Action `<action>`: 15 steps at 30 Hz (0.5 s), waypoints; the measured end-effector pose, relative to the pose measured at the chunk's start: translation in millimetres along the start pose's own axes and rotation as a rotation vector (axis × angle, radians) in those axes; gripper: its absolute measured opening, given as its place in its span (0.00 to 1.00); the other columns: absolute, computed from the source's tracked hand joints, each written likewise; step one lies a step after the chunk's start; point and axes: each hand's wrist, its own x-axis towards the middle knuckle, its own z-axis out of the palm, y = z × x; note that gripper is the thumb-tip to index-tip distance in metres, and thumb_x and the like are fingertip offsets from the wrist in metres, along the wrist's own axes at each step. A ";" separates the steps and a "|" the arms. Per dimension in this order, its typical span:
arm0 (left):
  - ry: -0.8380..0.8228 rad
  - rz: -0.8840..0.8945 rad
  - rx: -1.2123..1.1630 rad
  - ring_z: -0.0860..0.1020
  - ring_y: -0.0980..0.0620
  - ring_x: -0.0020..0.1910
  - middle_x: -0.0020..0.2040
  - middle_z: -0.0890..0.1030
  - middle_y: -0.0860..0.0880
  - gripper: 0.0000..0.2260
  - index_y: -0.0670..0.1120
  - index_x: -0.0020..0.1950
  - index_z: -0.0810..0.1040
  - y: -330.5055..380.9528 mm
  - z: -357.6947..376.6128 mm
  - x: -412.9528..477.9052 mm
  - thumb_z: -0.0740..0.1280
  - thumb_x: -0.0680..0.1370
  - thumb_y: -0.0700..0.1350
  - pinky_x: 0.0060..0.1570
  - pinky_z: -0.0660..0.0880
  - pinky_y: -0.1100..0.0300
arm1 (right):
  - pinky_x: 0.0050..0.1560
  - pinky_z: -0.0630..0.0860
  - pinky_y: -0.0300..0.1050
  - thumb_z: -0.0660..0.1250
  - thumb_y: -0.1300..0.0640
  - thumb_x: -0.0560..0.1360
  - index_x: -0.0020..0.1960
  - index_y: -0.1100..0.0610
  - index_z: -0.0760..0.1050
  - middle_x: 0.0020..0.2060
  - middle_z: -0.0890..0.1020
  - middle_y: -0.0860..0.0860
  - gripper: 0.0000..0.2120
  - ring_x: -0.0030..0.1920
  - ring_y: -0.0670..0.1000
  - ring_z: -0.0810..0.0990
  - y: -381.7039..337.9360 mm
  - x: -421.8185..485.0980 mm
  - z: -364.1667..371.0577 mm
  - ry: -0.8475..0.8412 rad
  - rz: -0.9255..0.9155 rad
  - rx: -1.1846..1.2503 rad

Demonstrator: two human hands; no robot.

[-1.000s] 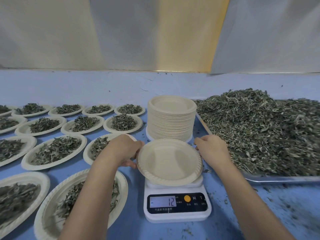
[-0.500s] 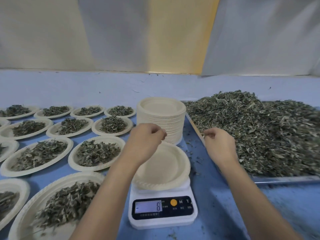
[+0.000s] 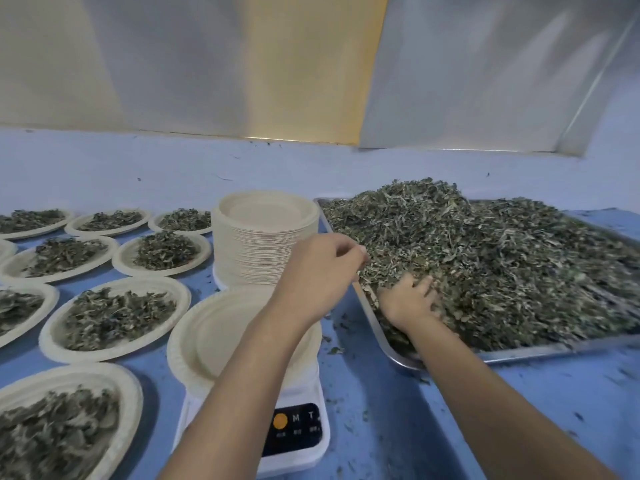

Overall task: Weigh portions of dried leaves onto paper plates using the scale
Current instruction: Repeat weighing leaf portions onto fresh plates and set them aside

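Scoop step: right grip [image 3: 410, 299] is dug into the dried leaves [image 3: 502, 271] mid-right with fingers spread, while left grip [image 3: 322, 268] is loosely curled and empty. Next, a handful's needed on the bare plate [image 3: 207, 334] on the scale [image 3: 298, 434], lower centre.

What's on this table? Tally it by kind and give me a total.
Leaf-filled plates: 8
Plate rim cut at left edge, contents unseen: 1
Scale: 1
Empty plate on it: 1
Plate stack: 1
Tray of leaves: 1
Total: 13
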 end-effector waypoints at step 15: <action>-0.063 -0.042 -0.046 0.82 0.59 0.36 0.41 0.83 0.55 0.10 0.47 0.44 0.83 0.1 8.4 2.6 0.62 0.79 0.45 0.41 0.75 0.65 | 0.19 0.61 0.35 0.52 0.62 0.72 0.27 0.63 0.79 0.21 0.77 0.54 0.22 0.18 0.47 0.68 12.9 -3.6 -43.7 -0.549 -0.080 -0.032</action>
